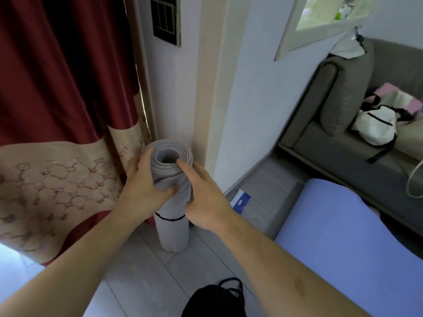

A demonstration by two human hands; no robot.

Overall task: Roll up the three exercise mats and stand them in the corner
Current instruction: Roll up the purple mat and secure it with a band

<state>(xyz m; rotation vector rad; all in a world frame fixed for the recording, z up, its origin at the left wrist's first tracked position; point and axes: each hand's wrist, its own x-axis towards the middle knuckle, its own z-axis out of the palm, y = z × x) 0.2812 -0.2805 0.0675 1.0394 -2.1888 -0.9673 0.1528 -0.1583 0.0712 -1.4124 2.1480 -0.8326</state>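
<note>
A rolled grey mat (172,227) stands upright on the tiled floor (146,271) in the corner, between the red and beige curtain (59,124) and the white wall (249,92). A black strap (170,218) circles the roll partway down. The spiral of its top end faces the camera.

The left hand (146,186) grips the upper part of the roll, fingers curled round its far side and thumb pressed on the near side. The right hand (203,197) lies against the right side of the roll with fingers extended; the index finger touches the top rim. It presses rather than grips.

A blue mat (348,243) lies to the right, well apart from the grey roll. A grey sofa (338,143) stands beyond it, carrying a white bag (375,126). A black object (215,300) sits at the lower edge; its kind cannot be told.
</note>
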